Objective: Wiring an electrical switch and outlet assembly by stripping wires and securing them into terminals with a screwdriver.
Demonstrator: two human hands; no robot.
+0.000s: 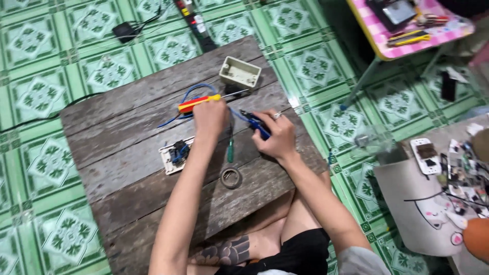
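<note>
Head view: the left hand (pixel 210 118) is closed round a red-and-yellow screwdriver (pixel 198 103) near the board's (pixel 127 153) far edge. Just beside it, the right hand (pixel 276 135) grips blue-handled pliers (pixel 256 124). Blue wire (pixel 196 89) runs between them; a box (pixel 240 72) sits at the far edge.

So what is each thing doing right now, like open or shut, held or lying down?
Left hand: closed around the screwdriver.
Screwdriver: held, lying level above the board.
Right hand: gripping the pliers.
Pliers: held, touching the blue wire.
Box: open, empty side up.
Switch plate: lying flat, wiring side up.
Tape roll: lying flat.
</note>
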